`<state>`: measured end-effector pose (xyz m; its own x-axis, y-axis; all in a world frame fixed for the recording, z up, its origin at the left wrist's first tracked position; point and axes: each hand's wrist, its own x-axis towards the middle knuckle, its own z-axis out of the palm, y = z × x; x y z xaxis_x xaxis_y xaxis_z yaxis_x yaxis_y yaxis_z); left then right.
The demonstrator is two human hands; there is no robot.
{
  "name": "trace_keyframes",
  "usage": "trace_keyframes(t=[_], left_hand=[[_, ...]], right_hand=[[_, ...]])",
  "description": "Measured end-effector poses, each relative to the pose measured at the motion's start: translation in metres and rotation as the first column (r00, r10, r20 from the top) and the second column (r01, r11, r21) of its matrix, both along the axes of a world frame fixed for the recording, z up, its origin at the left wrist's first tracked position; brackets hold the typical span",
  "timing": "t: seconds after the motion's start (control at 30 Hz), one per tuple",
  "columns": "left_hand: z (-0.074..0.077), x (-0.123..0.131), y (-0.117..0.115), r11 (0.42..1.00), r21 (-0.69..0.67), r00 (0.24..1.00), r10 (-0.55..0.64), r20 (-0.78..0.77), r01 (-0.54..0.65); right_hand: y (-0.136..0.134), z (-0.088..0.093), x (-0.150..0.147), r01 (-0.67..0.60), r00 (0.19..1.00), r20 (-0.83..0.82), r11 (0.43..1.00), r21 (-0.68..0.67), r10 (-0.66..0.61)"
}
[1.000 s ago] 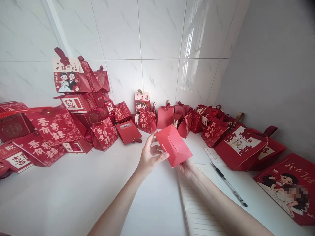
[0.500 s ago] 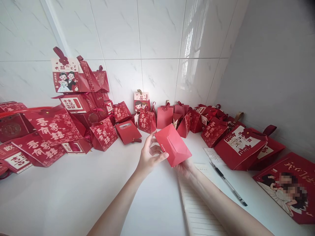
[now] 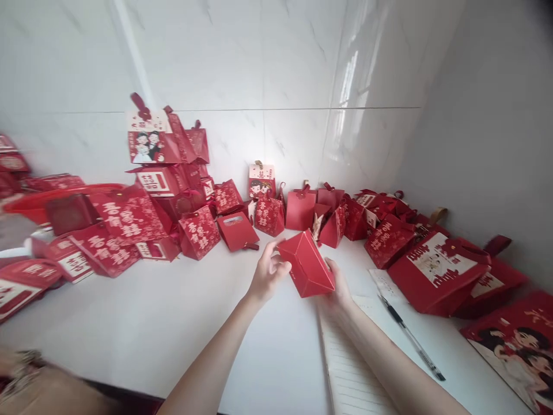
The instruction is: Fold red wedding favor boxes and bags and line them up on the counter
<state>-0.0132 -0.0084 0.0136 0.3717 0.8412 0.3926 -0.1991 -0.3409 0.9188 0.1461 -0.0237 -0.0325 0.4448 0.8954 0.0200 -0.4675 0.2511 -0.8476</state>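
Between my two hands, above the white table [image 3: 173, 323], is a red paper gift box [image 3: 307, 266], its folded underside turned toward me. My left hand [image 3: 268, 271] grips its left edge with thumb and fingers. On the other side my right hand [image 3: 339, 285] holds the box from the right and below, its fingers partly hidden. Under my right forearm lies a lined notebook [image 3: 349, 374]. A black pen [image 3: 412, 337] rests to the right of it.
Stacked decorated red gift boxes [image 3: 129, 216] stand at the left, near a red basket [image 3: 30, 206]. More boxes line the tiled wall [image 3: 294, 69]. Large red bags [image 3: 432, 271] and a picture box [image 3: 518, 346] sit at the right. Brown cardboard [image 3: 52, 392] shows at the lower left.
The gift box has turned in my hands, and my right hand's fingers now show along its right side. My view has swung left, bringing the basket and cardboard into sight.
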Motion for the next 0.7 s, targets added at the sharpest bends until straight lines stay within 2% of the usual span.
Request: trace_keyframes(t=[0.1, 0.17, 0.27, 0.33, 0.4, 0.47, 0.57, 0.63, 0.7], left_hand=[[0.004, -0.010, 0.008, 0.994, -0.089, 0.988, 0.045, -0.150, -0.059], [0.012, -0.017, 0.010, 0.986, -0.149, 0.972, 0.034, -0.233, -0.070], [0.031, -0.023, 0.005, 0.963, -0.265, 0.951, -0.033, -0.308, -0.052], [0.043, -0.025, -0.002, 0.925, -0.381, 0.940, -0.122, -0.318, -0.009], [0.052, -0.030, -0.010, 0.867, -0.497, 0.943, -0.186, -0.276, 0.025], [0.061, -0.040, -0.020, 0.816, -0.578, 0.956, -0.191, -0.225, 0.027], [0.075, -0.071, -0.039, 0.737, -0.676, 0.980, -0.144, -0.141, 0.011], [0.086, -0.096, -0.059, 0.653, -0.756, 0.997, -0.071, -0.014, 0.036], [0.098, -0.122, -0.085, 0.604, -0.796, 0.997, 0.041, 0.072, 0.033]], right_hand=[[-0.004, 0.011, 0.002, -0.011, 0.999, -0.053, 1.000, -0.013, 0.010], [-0.006, 0.016, 0.002, 0.065, 0.996, -0.065, 0.998, 0.009, -0.064], [-0.006, 0.016, 0.003, 0.097, 0.993, -0.061, 0.995, -0.035, -0.099], [-0.005, 0.011, 0.005, 0.085, 0.995, -0.044, 0.992, -0.096, -0.090], [-0.003, 0.006, 0.009, -0.006, 1.000, -0.014, 0.997, -0.082, 0.005], [-0.003, 0.003, 0.012, -0.163, 0.985, 0.041, 0.985, -0.062, 0.166], [-0.004, 0.003, 0.013, -0.372, 0.900, 0.189, 0.919, -0.133, 0.392], [-0.006, 0.004, 0.010, -0.410, 0.829, 0.314, 0.885, -0.221, 0.463], [-0.008, 0.003, 0.006, -0.383, 0.763, 0.439, 0.879, -0.284, 0.474]])
